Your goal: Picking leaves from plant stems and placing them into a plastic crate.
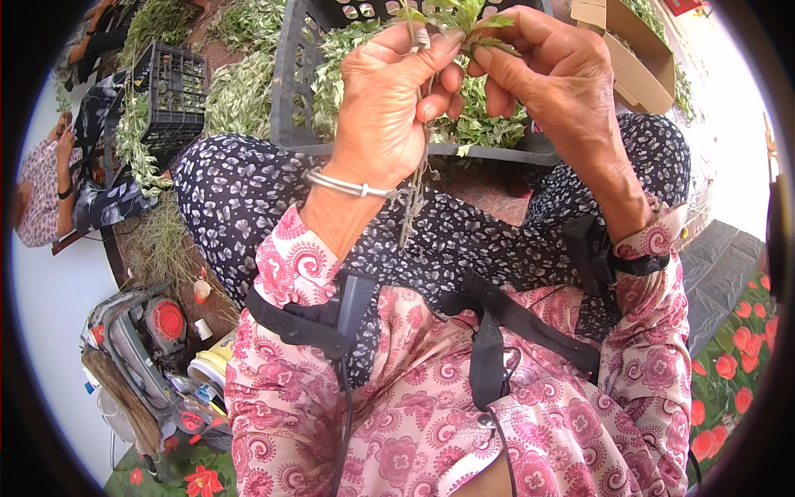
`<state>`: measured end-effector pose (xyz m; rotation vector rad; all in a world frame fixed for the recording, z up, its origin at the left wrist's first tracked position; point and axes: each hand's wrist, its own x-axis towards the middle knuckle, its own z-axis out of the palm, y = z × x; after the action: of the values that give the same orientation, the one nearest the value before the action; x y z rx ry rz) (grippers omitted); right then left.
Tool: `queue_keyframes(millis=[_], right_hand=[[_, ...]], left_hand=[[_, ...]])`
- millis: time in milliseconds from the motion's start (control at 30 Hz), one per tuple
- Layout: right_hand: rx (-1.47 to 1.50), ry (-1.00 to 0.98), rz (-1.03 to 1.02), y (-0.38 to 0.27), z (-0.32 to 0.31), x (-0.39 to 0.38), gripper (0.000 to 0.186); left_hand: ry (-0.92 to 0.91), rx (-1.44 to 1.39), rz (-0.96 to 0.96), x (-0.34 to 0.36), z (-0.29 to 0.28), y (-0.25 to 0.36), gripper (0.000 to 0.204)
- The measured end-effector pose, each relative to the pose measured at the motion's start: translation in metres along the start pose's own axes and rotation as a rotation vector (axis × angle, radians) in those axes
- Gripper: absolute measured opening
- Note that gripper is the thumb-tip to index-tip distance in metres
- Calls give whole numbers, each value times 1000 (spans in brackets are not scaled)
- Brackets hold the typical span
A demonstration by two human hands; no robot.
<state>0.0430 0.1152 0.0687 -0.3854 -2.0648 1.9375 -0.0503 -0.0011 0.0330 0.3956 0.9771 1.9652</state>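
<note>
Above the near rim of a dark plastic crate [290, 99] I hold a green leafy sprig [462, 16] up between my two hands. My left hand [381, 116] is closed around its stem, and thin greyish stalks [411, 207] hang down below the palm. Something pale is wrapped round a finger there. My right hand [559, 79] pinches the sprig's leaves between thumb and fingers. More picked leaves [489, 124] lie in the crate beneath, partly hidden by my hands.
Leafy stalks [240, 95] are heaped left of the crate. A second dark crate [174, 91] stands beyond, near another person [50, 186]. An open cardboard box [650, 70] sits at the right. Lower left are a grey machine with a red round part [168, 319] and a bucket [214, 364].
</note>
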Motion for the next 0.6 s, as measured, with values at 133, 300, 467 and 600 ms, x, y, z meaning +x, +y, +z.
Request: queue_keyframes(millis=[133,300,467,600], right_hand=[[-354,77,-52,1,6,-4,15],[-475,114,-376,12,11,-4,9],[-498,-186,-547,1,19,-10,9],[-225,-274,-312,-6,2,-16,7]], left_hand=[[41,95,40,1,-1,2,6],[56,135,64,1,2,-1,6],[208,133,142,6,-2,-2,10],[190,67,90,8,-5,0,13]])
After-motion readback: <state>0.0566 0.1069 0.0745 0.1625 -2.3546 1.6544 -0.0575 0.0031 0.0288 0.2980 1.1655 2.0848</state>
